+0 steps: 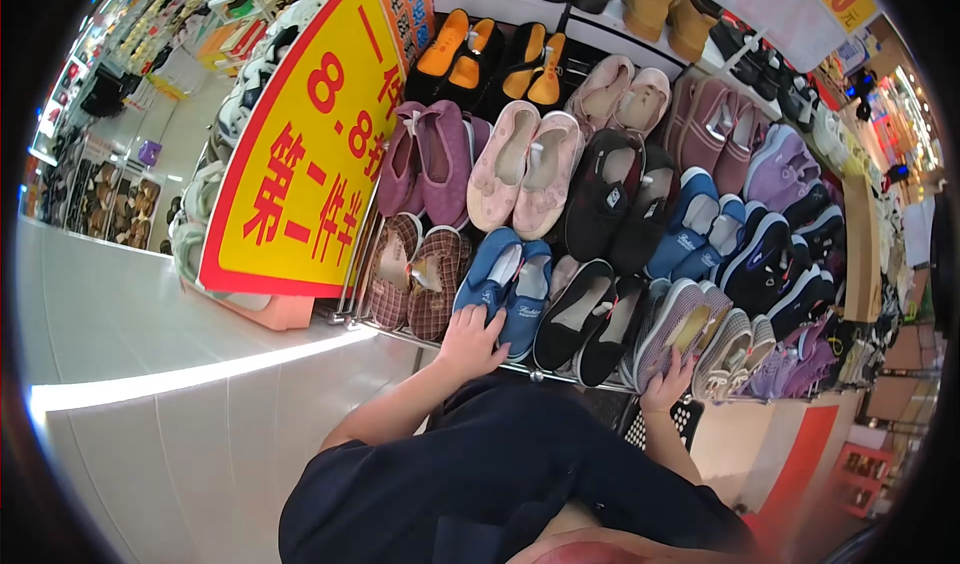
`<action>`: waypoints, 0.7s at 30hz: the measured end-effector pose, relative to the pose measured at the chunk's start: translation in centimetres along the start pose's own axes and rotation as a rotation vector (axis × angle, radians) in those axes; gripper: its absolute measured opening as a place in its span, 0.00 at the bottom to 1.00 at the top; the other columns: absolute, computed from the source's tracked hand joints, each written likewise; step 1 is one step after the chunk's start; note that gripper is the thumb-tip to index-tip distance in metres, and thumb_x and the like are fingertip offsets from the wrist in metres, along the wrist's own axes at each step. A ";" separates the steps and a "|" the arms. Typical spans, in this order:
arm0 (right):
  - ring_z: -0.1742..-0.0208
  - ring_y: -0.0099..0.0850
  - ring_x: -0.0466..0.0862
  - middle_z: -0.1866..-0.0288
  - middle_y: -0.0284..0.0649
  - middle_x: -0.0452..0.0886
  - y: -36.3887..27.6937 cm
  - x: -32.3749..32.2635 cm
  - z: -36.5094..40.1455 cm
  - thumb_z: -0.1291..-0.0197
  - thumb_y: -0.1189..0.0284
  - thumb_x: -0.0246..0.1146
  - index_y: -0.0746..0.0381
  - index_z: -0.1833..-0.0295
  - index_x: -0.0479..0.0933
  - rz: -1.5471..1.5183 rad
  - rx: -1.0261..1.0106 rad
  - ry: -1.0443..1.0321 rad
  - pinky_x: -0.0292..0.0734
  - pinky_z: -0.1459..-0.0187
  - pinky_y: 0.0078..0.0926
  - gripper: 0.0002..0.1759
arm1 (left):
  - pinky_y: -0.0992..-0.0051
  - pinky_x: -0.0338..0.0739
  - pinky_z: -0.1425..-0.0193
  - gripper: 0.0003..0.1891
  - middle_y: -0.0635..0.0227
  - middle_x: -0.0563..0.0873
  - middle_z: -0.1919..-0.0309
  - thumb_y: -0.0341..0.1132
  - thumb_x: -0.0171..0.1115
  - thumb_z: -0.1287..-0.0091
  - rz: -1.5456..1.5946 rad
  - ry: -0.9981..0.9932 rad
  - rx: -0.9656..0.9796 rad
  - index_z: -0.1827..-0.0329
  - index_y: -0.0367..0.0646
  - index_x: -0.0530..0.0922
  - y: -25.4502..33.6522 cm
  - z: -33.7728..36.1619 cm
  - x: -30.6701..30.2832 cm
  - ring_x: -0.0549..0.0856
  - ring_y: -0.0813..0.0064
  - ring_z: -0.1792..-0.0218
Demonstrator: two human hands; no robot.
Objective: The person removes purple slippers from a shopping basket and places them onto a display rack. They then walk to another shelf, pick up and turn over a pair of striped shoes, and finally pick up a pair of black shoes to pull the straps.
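My left hand point(473, 343) rests its spread fingers on the near ends of a pair of blue slip-on shoes point(526, 309) with pale lettering. My right hand point(667, 383) lies with its fingers extended against the near end of a mauve-grey woven shoe point(668, 330); whether it presses on it is hard to see. Between my hands sits a pair of black flat shoes point(576, 314). Brown plaid shoes point(437, 282) are left of my left hand. Grey striped shoes point(727, 354) stand right of my right hand.
Shoes fill the sloping rack, bounded by a metal front rail point(538, 375). A large yellow-and-red price sign point(300, 154) stands at its left. Pink floral flats point(526, 169) and black-and-orange shoes point(455, 52) sit farther back. White floor point(150, 304) lies to the left.
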State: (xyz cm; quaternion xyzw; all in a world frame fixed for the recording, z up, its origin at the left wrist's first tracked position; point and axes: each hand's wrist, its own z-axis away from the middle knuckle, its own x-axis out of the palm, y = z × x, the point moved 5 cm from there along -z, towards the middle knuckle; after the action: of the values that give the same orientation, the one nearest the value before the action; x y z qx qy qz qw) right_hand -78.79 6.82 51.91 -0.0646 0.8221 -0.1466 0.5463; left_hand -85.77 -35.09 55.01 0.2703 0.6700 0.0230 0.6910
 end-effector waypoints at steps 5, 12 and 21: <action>0.28 0.63 0.64 0.27 0.67 0.63 0.0 0.0 0.0 0.46 0.69 0.52 0.62 0.28 0.70 0.015 0.038 -0.013 0.54 0.26 0.54 0.35 | 0.52 0.68 0.35 0.35 0.43 0.76 0.45 0.51 0.66 0.40 -0.027 0.058 0.052 0.34 0.37 0.74 0.0 0.1 0.7 0.74 0.45 0.41; 0.28 0.62 0.64 0.27 0.64 0.63 0.0 -0.1 0.0 0.46 0.69 0.54 0.60 0.28 0.71 0.013 0.097 -0.024 0.54 0.25 0.53 0.35 | 0.50 0.67 0.35 0.34 0.43 0.74 0.45 0.51 0.66 0.40 -0.020 0.084 0.055 0.35 0.38 0.75 -0.1 0.0 0.8 0.73 0.44 0.41; 0.29 0.62 0.64 0.28 0.66 0.63 -0.3 -0.4 -0.2 0.46 0.67 0.52 0.60 0.28 0.71 0.016 0.103 -0.033 0.54 0.26 0.53 0.35 | 0.57 0.73 0.39 0.24 0.50 0.76 0.47 0.29 0.69 0.43 0.388 0.283 0.034 0.41 0.43 0.79 -2.2 -0.8 0.1 0.78 0.50 0.46</action>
State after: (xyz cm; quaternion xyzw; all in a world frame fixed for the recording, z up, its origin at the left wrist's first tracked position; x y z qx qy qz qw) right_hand -78.84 6.69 52.48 -0.0324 0.8049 -0.1833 0.5634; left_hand -87.20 -36.67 54.03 0.3996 0.6959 0.1815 0.5684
